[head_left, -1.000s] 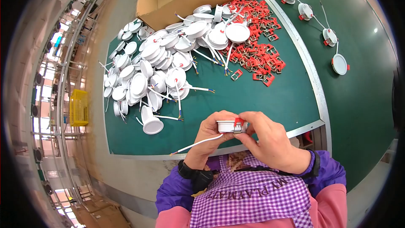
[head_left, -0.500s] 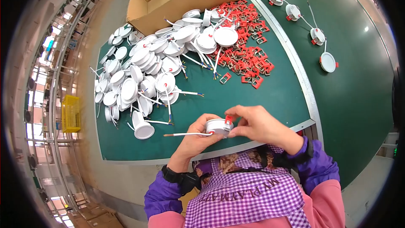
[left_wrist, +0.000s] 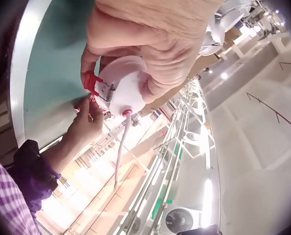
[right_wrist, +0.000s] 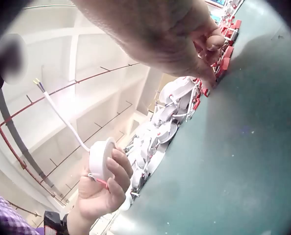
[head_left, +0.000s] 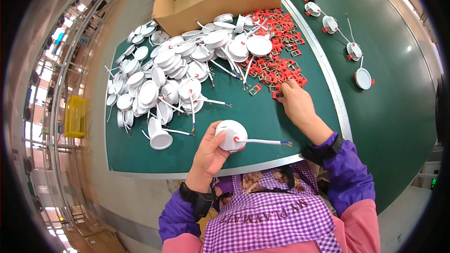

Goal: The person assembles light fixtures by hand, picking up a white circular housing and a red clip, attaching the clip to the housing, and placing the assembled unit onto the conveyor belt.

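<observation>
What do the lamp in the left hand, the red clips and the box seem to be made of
Lamp: white plastic or painted metal, judging by its smooth, even surface; the look leaves it open. Red clips: probably plastic, evenly colored, with shiny gray metal-looking parts. Box: likely cardboard, given its matte brown, folded panels.

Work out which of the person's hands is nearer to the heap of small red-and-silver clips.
Right. The right hand is at the near edge of the heap, touching it; the left hand is farther off, closer to the person's body, holding a round white lamp.
</observation>
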A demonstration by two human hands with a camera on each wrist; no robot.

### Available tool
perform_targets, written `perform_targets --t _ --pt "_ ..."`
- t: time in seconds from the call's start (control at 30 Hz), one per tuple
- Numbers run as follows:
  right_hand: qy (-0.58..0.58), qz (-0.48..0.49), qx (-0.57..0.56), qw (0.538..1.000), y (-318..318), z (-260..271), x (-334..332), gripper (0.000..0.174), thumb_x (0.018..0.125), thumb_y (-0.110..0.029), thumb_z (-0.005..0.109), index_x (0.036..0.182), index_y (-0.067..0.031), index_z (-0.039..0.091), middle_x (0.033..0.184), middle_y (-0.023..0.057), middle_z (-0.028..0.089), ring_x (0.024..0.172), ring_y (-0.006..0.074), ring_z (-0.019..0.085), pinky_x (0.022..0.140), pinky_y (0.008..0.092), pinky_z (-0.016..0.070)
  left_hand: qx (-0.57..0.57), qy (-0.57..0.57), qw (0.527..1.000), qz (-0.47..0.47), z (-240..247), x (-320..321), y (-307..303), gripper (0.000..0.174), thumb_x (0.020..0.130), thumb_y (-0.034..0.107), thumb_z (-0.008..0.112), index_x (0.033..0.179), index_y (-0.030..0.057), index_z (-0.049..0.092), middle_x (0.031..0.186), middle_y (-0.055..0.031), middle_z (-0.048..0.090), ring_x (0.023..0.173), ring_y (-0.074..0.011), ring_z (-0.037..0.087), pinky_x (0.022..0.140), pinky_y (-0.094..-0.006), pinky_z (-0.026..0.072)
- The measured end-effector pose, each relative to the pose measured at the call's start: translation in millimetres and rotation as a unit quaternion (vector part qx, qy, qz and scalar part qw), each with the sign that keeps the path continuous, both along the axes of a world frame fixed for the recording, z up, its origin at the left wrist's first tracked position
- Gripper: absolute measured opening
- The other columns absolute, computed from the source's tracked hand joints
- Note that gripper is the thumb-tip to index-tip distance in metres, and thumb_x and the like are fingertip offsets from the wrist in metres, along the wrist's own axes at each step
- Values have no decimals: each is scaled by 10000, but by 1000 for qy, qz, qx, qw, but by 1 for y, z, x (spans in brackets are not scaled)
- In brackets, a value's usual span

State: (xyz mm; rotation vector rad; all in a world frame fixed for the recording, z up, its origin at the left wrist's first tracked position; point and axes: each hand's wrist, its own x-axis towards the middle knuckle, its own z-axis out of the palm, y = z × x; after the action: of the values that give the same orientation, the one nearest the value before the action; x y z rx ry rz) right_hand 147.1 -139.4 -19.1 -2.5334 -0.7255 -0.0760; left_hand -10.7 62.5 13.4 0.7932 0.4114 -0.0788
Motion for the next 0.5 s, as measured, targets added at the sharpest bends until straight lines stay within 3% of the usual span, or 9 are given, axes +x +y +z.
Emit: perform_targets --t 0.07,0.2,0.37,0.5 --pt "12 6 0 1000 -3 2 -1 154 789 -109 617 898 -33 539 881 140 551 789 329 596 656 420 481 -34 22 999 -14 -5 1 0 387 870 129 554 1224 74 407 1131 -125 546 1002 -276 585 815 -473 513" --pt "31 9 21 999 -7 -3 0 166 775 -96 629 899 -49 530 871 130 551 774 336 590 640 425 479 -66 27 997 -28 -5 4 -4 390 864 97 562 1222 49 417 1140 -137 547 1002 -274 587 805 -457 522" --pt "8 36 50 998 -16 -5 -3 146 770 -105 631 852 -45 525 850 121 559 752 332 587 632 422 474 19 18 997 -73 -10 6 -9 367 847 22 576 1192 -8 452 1112 -136 575 1001 -235 592 822 -404 522" --pt "30 57 85 994 -24 -2 -6 124 765 -96 637 811 -31 541 829 114 565 720 323 579 625 399 470 59 18 996 -63 -6 8 -14 347 862 44 577 1185 4 458 1097 -122 585 991 -216 597 831 -383 518"
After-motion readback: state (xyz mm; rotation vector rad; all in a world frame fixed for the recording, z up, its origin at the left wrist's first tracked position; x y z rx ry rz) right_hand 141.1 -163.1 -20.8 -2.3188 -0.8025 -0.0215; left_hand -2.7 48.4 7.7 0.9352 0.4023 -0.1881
